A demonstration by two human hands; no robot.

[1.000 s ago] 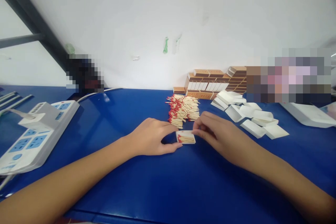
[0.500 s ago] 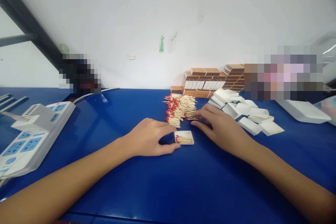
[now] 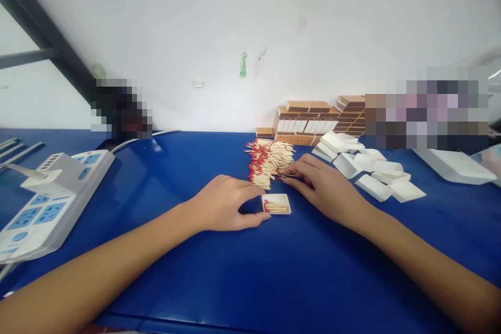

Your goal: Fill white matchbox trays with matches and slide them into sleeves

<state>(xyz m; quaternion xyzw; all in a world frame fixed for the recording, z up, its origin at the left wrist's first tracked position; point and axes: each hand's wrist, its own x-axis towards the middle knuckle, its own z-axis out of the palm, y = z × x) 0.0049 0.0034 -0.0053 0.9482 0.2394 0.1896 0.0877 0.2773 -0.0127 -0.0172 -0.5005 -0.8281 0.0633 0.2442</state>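
On the blue table lies a small white matchbox tray (image 3: 282, 199) with several red-headed matches (image 3: 276, 207) along its near side. My left hand (image 3: 229, 203) grips the tray's left end between thumb and fingers. Behind the tray spreads a heap of loose matches (image 3: 266, 159), red heads mostly to the left. My right hand (image 3: 317, 180) is at the heap's right edge, thumb and fingertips pinched on matches (image 3: 282, 177); a red tip shows beside the fingers, and how many it holds is hidden.
Brown matchboxes (image 3: 295, 139) are stacked against the wall. White empty trays (image 3: 373, 169) lie piled to the right, near a larger white container (image 3: 454, 167). A power strip (image 3: 50, 203) with a plug lies at the left, its cable (image 3: 136, 142) running back.
My right thumb and fingers have closed together on matches at the heap's right edge. My left hand keeps its hold on the tray. The view has shifted slightly.
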